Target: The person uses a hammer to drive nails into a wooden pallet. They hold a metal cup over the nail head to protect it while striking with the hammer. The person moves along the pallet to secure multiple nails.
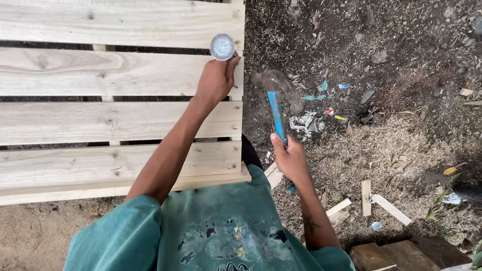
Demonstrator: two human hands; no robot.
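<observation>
While I log this frame from my remote seat, the entries run as follows.

Item one: slatted wooden panel (108,71), four pale boards visible lying across hidden rails, dark gaps between them. Nail heads show near the right ends of the lower boards, so I judge those fixed; whether the upper boards are nailed I cannot tell.

Item two: left hand (215,80), resting at the right end of the second board, fingers pinched around something small at the board's edge, too small to identify.

Item three: round silvery tin (222,47), sitting just above that hand, touching the fingertips.

Item four: right hand (291,158), closed firmly round the blue handle of a hammer (276,104), head raised and blurred, held apart from the panel over the ground.

Item five: ground (400,63), dark soil with sawdust, wood offcuts (390,207) and scraps of litter.

Remaining work, by my estimate: fastening at the second board's right end.
</observation>
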